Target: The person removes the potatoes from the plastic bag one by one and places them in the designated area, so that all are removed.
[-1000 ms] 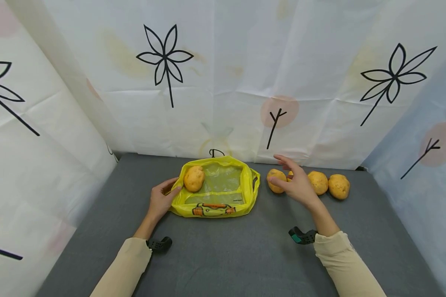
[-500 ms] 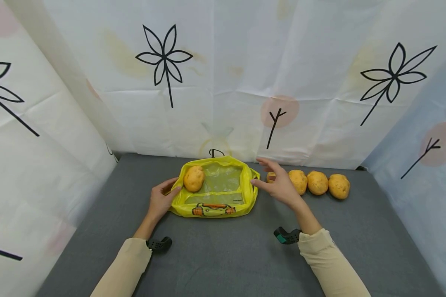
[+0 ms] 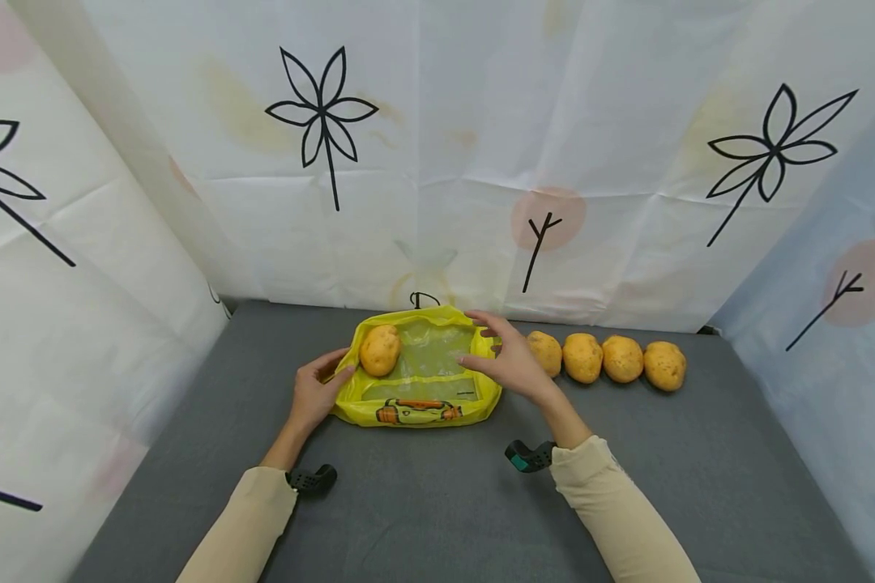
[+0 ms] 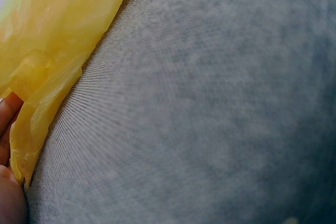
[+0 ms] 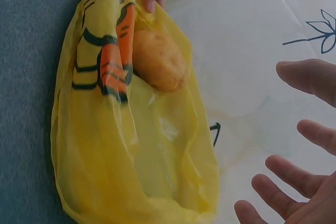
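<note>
A yellow plastic bag (image 3: 357, 414) with an orange and black print lies on the dark grey table, its mouth spread. One potato (image 3: 381, 351) sits inside at the left end. At that end my left hand (image 3: 317, 393) pinches the bag's rim between thumb and fingers; the left wrist view catches only part of those fingers (image 4: 6, 109) beside the yellow film. My right hand (image 3: 514, 360) hovers over the bag's right end, fingers spread apart and holding nothing. From the right wrist view, its fingers (image 5: 294, 177) look separate from the bag.
To the right of my right hand, several potatoes (image 3: 582, 358) stand in a row near the table's back edge. White fabric walls (image 3: 437, 162) with flower drawings enclose the back and sides. Bare grey tabletop (image 3: 423, 502) lies in front of the bag.
My right hand has moved left, from over the potato row to above the bag's right end, with nothing in it. My left hand, the bag and its potato have stayed put.
</note>
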Demonstrator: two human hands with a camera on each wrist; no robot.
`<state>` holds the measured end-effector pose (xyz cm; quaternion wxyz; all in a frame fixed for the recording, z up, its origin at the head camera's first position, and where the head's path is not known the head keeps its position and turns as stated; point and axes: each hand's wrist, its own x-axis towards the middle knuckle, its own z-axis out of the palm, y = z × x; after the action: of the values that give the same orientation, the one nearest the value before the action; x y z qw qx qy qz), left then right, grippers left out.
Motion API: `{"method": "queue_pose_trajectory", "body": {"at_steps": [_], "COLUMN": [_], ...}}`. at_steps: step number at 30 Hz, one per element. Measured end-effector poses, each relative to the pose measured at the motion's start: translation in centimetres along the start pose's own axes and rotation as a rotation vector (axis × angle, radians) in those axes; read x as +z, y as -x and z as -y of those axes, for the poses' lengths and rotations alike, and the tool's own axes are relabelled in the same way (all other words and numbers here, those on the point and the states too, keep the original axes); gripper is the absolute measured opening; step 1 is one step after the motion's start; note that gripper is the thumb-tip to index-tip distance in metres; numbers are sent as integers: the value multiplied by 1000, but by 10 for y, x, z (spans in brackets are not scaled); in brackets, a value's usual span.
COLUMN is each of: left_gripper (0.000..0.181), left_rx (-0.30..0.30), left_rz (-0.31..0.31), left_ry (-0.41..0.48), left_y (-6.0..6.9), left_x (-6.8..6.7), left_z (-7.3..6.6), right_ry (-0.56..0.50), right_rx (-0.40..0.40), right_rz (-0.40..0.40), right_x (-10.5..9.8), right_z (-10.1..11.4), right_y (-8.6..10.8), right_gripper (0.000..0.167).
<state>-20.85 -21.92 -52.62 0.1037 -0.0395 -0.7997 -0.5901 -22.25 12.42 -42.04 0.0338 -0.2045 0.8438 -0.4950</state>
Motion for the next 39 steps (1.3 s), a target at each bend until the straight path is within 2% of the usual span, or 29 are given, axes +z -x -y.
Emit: {"method": "queue_pose_trajectory", "body": {"at_steps": [6, 20, 28, 34, 39], "left_gripper": [39, 38, 37, 37, 38], "left_rx": [3, 31, 26, 13, 24], "left_rz": [-3, -2, -4, -2, -3], "left_ry": [-3, 9, 15, 10, 11], "left_y": [-1, 0, -1, -1, -2], "left_x": [-1, -2, 0, 1, 2], "left_z": [7, 7, 7, 7, 7], "right_ry": [11, -20, -12, -19, -26], "right_rx": [-4, 14, 18, 61, 95], "right_rz": [36, 122, 160, 167, 166], "right_x": [16, 58, 79, 92, 102], "right_z": [4, 6, 0, -5, -6], "right_y": [-11, -37, -52, -60, -66], "right_gripper": [72, 73, 77, 78, 77]}}
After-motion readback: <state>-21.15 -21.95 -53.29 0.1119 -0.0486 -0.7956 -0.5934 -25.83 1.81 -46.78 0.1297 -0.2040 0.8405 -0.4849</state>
